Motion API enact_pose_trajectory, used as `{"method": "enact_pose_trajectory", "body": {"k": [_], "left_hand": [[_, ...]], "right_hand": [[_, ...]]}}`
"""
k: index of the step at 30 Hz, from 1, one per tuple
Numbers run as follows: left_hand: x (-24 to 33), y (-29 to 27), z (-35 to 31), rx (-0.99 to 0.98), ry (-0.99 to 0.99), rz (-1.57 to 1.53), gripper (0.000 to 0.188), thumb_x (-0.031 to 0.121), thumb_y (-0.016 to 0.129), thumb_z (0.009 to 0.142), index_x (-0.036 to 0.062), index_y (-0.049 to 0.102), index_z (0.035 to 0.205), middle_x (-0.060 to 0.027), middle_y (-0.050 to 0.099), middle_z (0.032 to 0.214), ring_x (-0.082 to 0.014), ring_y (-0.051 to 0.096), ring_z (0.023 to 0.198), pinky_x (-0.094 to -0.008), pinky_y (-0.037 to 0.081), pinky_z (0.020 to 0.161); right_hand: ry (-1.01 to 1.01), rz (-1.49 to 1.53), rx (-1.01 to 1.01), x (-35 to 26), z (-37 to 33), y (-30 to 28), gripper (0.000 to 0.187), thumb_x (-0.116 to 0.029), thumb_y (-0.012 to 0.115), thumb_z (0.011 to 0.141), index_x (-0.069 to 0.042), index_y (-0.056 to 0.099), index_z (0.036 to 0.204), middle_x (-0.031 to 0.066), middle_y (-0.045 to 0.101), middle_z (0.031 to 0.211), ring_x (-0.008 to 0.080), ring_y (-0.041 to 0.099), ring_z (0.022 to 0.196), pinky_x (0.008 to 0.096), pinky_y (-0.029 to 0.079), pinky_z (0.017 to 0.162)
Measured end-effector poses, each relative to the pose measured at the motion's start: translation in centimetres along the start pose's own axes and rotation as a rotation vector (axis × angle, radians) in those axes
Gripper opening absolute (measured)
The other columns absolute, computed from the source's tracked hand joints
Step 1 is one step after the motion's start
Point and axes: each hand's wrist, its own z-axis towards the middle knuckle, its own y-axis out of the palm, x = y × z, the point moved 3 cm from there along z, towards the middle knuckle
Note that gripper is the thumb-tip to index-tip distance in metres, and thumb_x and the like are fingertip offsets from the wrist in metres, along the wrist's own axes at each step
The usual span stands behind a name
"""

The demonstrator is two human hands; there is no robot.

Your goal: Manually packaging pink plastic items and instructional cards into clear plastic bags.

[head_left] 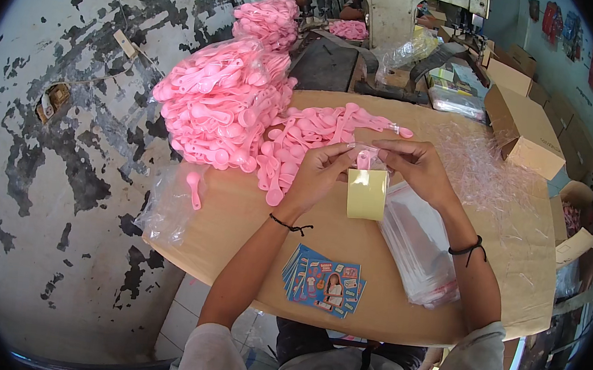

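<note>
Left hand (328, 165) and right hand (416, 167) pinch a clear plastic sleeve (365, 148), fingertips closed (bagging that small pink plastic scoop (363, 160), I reckon). Next probably calls for flattening and sealing.

Brown-topped table (226, 221), loose heap of pink spoons (308, 131), fanned blue cards (308, 288), stacked clear sleeves (421, 256), scattered plastic strips (478, 169)

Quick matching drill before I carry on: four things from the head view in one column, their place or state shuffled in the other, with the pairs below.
1. Blue cards
2. Yellow card
3. Lone pink spoon
4. Stacked clear bags

A. Toward the left side of the table
B. See-through, in a long stack
C. Between the left hand and right hand
D. Overlapping, a picture showing on top

Pairs: 1-D, 2-C, 3-A, 4-B
</note>
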Motion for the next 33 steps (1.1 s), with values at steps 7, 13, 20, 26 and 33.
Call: {"method": "enact_pose_trajectory", "body": {"k": [7,13,20,26,33], "left_hand": [[0.3,0.5,0.1,-0.148,0.045,0.055,0.030,0.018,0.054,0.098,0.0037,0.059,0.124,-0.0062,0.067,0.109,-0.0135,0.070,0.082,-0.0172,0.048,0.054],[-0.3,0.2,0.0,-0.228,0.022,0.091,0.023,0.007,0.046,0.099,0.0025,0.057,0.118,-0.0085,0.062,0.119,-0.0134,0.067,0.091,-0.0276,0.059,0.074],[0.8,0.7,-0.3,-0.193,0.056,0.104,0.029,-0.001,0.040,0.096,0.0030,0.055,0.121,-0.0066,0.061,0.121,-0.0103,0.065,0.087,-0.0227,0.056,0.068],[0.3,0.1,-0.1,-0.237,0.011,0.127,0.028,0.000,0.038,0.096,0.0032,0.058,0.115,-0.0064,0.062,0.118,-0.0096,0.066,0.083,-0.0223,0.056,0.067],[0.7,0.0,-0.5,-0.196,-0.036,0.199,0.012,0.016,0.055,0.097,0.0052,0.056,0.100,-0.0039,0.064,0.101,-0.0115,0.067,0.085,-0.0243,0.058,0.062]], "right_hand": [[-0.130,0.013,-0.049,1.1,-0.1,-1.9,0.026,0.004,0.059,0.088,-0.004,0.071,0.109,0.0062,0.071,0.106,0.0123,0.063,0.092,0.0276,0.050,0.085],[-0.240,-0.281,-0.210,-1.8,-0.8,-2.1,0.025,0.008,0.062,0.079,-0.005,0.075,0.096,0.0084,0.072,0.090,0.0167,0.061,0.078,0.0307,0.048,0.074],[-0.311,-0.409,-0.316,-3.5,-1.1,-1.5,0.029,0.007,0.060,0.073,-0.004,0.075,0.096,0.0113,0.073,0.092,0.0217,0.065,0.083,0.0326,0.051,0.080],[-0.300,-0.489,-0.321,-4.2,-1.2,-1.1,0.030,0.006,0.062,0.072,-0.007,0.075,0.095,0.0093,0.073,0.091,0.0238,0.062,0.080,0.0345,0.049,0.078],[-0.314,-0.525,-0.305,-3.3,-1.3,-0.6,0.036,0.005,0.060,0.073,-0.009,0.074,0.103,0.0099,0.072,0.089,0.0240,0.062,0.082,0.0334,0.049,0.078]]}}
